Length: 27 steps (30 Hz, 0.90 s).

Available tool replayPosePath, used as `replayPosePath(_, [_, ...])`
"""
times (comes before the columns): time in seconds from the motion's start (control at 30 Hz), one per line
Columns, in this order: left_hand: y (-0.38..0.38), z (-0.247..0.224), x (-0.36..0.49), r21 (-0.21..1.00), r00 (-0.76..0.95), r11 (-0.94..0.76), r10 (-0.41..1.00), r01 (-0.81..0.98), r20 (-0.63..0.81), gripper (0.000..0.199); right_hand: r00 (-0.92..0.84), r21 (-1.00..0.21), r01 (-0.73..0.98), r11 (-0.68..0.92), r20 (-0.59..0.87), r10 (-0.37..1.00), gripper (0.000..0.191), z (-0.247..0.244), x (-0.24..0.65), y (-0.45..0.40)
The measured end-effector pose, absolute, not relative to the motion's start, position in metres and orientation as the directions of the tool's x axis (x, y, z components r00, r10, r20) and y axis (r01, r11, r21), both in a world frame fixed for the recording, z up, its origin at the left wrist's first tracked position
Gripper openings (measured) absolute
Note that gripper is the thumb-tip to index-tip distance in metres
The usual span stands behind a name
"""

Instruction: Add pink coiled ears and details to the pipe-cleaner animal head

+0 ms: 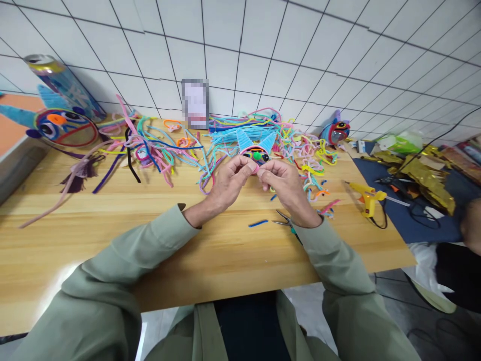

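Between my two hands is a small pipe-cleaner animal face (257, 156) with pointed light-blue ears, dark round eyes and a green nose. My left hand (232, 179) pinches its pink lower edge with thumb and fingers. From the other side, my right hand (282, 181) is closed on the same pink edge, fingertips close to those of the left. Part of the face is hidden behind the fingers. A short blue pipe-cleaner piece (258, 223) lies on the table below my hands. Pliers (285, 219) rest beside my right wrist, partly covered by the sleeve.
Loose pipe cleaners (154, 145) spread along the tiled wall. A phone (195, 104) leans there. At left are a larger animal face (67, 128) and a tall can (65, 85); at right, a small finished face (336, 131) and a yellow glue gun (368, 197). Another person sits far right.
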<state>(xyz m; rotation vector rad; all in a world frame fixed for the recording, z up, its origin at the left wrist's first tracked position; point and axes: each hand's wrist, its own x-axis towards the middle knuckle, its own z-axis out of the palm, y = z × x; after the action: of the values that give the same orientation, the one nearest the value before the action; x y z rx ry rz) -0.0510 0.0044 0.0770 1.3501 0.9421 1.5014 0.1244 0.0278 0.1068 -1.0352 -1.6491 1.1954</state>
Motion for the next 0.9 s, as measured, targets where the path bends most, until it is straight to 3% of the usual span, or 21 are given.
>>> replayPosePath(0.4, [-0.007,0.055,-0.027,0.923,-0.169,-0.256,0.962,-0.288,0.215,0.047,-0.176,-0.962,0.086,0.259,0.241,0.954,0.022,0.082,0.108,0.017])
replayPosePath(0.63, [0.008,0.076,-0.051,0.930,0.081,-0.357,0.928,-0.088,0.364,0.040,-0.190,-0.886,0.283,0.366,0.323,0.927,0.023,0.098,0.121,0.025])
replayPosePath(0.77, [0.009,0.083,-0.059,0.918,0.058,-0.396,0.917,0.003,0.395,0.033,-0.283,-0.906,0.262,0.332,0.256,0.924,0.023,0.105,0.128,0.030])
replayPosePath(0.9, [0.008,0.080,-0.057,0.952,0.042,-0.290,0.955,-0.100,0.295,0.032,-0.364,-0.941,0.238,0.242,0.145,0.920,0.024,0.114,0.136,0.034])
